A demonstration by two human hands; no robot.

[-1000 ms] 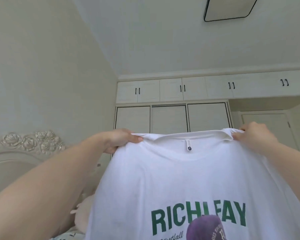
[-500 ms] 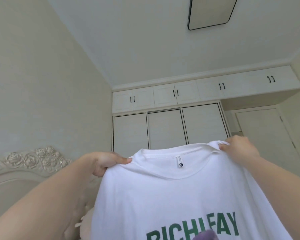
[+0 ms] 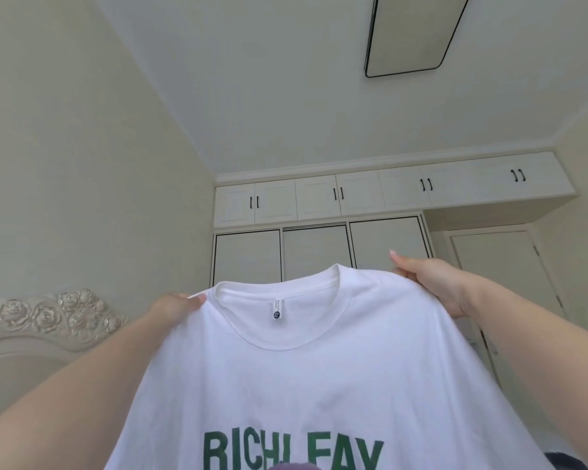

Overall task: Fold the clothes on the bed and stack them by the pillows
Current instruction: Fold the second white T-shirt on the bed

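Observation:
A white T-shirt [image 3: 319, 378] with green lettering hangs spread out in front of me, its printed front and neck label facing me. My left hand [image 3: 174, 308] pinches the shirt's left shoulder beside the collar. My right hand [image 3: 431, 283] grips the right shoulder, slightly higher, with one finger sticking up. The shirt's lower part runs out of the frame. The bed surface and pillows are hidden behind the shirt and my arms.
A carved cream headboard [image 3: 51, 320] stands at the left. White wardrobe doors [image 3: 316, 256] and upper cabinets [image 3: 360, 196] fill the far wall, with a door [image 3: 503, 276] at the right. A dark object [image 3: 560, 461] shows at the bottom right corner.
The view has tilted further up toward the ceiling. The shirt sits lower in the frame, my right hand has risen above my left, and less of the print shows.

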